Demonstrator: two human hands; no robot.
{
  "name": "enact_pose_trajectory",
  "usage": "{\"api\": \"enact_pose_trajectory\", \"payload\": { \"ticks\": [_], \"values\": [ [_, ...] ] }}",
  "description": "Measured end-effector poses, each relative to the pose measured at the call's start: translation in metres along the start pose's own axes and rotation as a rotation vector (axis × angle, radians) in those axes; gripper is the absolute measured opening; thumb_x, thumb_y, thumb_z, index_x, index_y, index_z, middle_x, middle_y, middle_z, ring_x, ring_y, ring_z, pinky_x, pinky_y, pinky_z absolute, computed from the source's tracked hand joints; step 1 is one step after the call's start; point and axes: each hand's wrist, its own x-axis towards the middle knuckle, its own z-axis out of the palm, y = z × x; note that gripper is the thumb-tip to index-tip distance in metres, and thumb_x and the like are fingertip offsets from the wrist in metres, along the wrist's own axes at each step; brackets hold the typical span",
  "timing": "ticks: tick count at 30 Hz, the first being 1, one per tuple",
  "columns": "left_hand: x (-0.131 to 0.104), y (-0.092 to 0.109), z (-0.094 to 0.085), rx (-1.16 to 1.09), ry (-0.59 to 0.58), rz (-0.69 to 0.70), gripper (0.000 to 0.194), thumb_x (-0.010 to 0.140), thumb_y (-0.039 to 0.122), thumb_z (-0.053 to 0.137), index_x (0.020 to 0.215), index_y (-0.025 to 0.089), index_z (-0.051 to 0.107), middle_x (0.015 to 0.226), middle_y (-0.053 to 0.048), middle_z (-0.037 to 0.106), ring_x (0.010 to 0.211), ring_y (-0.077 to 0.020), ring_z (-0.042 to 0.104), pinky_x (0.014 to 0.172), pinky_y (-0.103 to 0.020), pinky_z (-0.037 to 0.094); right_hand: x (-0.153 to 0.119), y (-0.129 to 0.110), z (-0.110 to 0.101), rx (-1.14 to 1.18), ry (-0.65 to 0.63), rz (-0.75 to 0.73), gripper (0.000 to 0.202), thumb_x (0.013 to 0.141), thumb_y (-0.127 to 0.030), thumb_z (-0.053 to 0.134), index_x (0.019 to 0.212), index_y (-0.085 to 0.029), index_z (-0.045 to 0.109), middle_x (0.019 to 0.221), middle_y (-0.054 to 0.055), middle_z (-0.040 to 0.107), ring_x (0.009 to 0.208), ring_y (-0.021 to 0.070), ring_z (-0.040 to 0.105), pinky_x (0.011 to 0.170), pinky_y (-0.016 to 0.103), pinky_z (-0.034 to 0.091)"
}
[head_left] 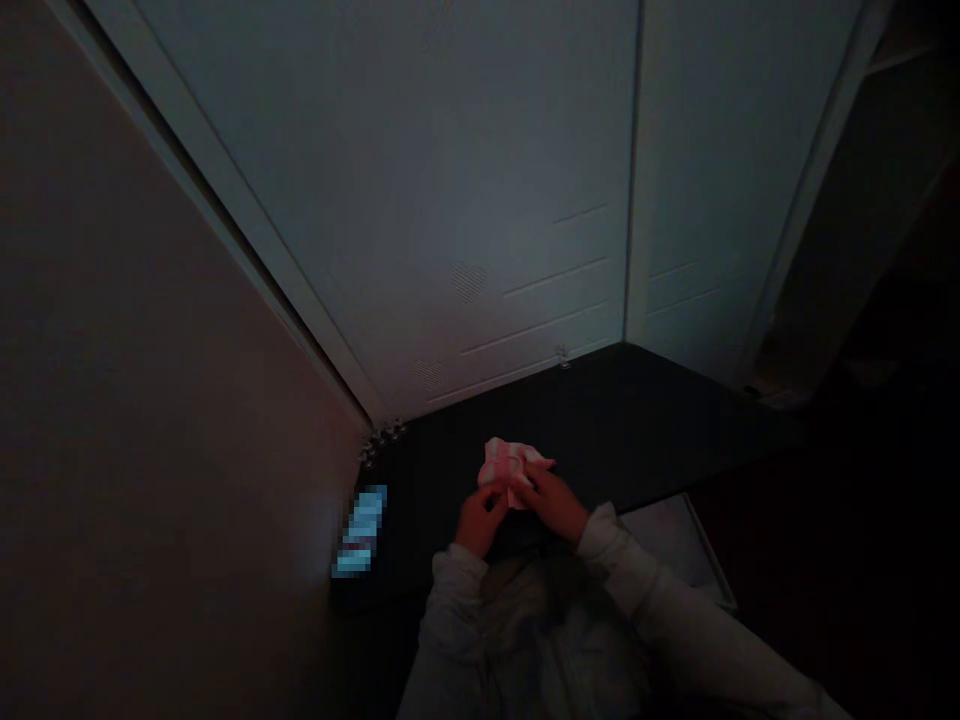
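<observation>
A small pink and white cloth lies bunched on the dark table, near its front edge. My left hand is at the cloth's lower left, with its thumb and fingers pinched on the edge. On the right side of the cloth, my right hand has its fingers closed over the fabric. Both hands touch the cloth and are close together. The dim light hides the fingertips in part.
A blurred bright phone-like object lies at the table's left end. Small dark shiny objects sit in the back left corner. White panels rise behind the dark table. A shallow white box is at the lower right.
</observation>
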Motion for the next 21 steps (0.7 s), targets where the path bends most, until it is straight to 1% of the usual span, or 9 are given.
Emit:
{"api": "enact_pose_trajectory", "payload": {
  "ticks": [3, 6, 10, 14, 17, 21],
  "values": [
    [-0.0007, 0.0001, -0.0005, -0.061, -0.004, 0.001, 0.019, 0.066, 0.025, 0.054, 0.082, 0.015, 0.058, 0.079, -0.004, 0.061, 0.073, -0.0158, 0.054, 0.070, -0.028, 0.040, -0.0005, -0.0022, -0.0010, -0.008, 0.009, 0.000, 0.026, 0.079, -0.037, 0.035, 0.077, -0.017, 0.051, 0.073, 0.003, 0.055, 0.066, 0.0136, 0.048, 0.058, 0.023, 0.033],
    [-0.0021, 0.0006, -0.0026, -0.160, -0.021, -0.012, 0.026, 0.063, 0.022, 0.059, 0.088, 0.015, 0.054, 0.081, -0.004, 0.059, 0.072, -0.0141, 0.053, 0.069, -0.027, 0.040, -0.0003, -0.0026, -0.0011, -0.008, 0.045, 0.025, 0.026, 0.080, -0.037, 0.033, 0.071, -0.018, 0.049, 0.068, 0.001, 0.053, 0.062, 0.0127, 0.047, 0.056, 0.022, 0.033],
    [-0.0040, -0.0004, -0.0058, -0.284, -0.014, -0.079, 0.037, 0.057, 0.019, 0.064, 0.091, 0.016, 0.050, 0.084, -0.004, 0.059, 0.076, -0.0146, 0.054, 0.072, -0.028, 0.040, 0.0004, -0.0019, -0.0009, -0.008, 0.089, 0.089, 0.028, 0.080, -0.037, 0.031, 0.066, -0.019, 0.046, 0.062, -0.001, 0.050, 0.056, 0.0117, 0.046, 0.052, 0.021, 0.031],
    [-0.0044, -0.0033, -0.0058, -0.407, 0.036, -0.125, 0.033, 0.057, 0.020, 0.065, 0.087, 0.016, 0.050, 0.089, -0.006, 0.059, 0.082, -0.0152, 0.055, 0.077, -0.029, 0.040, 0.0009, -0.0010, -0.0013, 0.007, 0.092, 0.087, 0.028, 0.079, -0.039, 0.032, 0.065, -0.019, 0.045, 0.060, -0.002, 0.047, 0.055, 0.0111, 0.045, 0.050, 0.021, 0.030],
    [-0.0036, -0.0051, -0.0052, -0.438, 0.072, -0.156, 0.035, 0.056, 0.021, 0.065, 0.087, 0.015, 0.051, 0.090, -0.006, 0.060, 0.083, -0.0157, 0.056, 0.078, -0.030, 0.041, 0.0015, 0.0007, -0.0015, 0.036, 0.086, 0.084, 0.026, 0.077, -0.039, 0.036, 0.064, -0.018, 0.046, 0.059, -0.003, 0.047, 0.054, 0.0104, 0.044, 0.050, 0.021, 0.031],
    [-0.0034, -0.0054, -0.0064, -0.418, 0.071, -0.183, 0.036, 0.054, 0.021, 0.066, 0.087, 0.015, 0.052, 0.088, -0.006, 0.061, 0.080, -0.0158, 0.056, 0.076, -0.031, 0.042, 0.0025, 0.0031, -0.0015, 0.044, 0.081, 0.096, 0.022, 0.072, -0.038, 0.044, 0.070, -0.017, 0.049, 0.063, -0.002, 0.049, 0.058, 0.0107, 0.045, 0.052, 0.021, 0.033]
  ]
}}
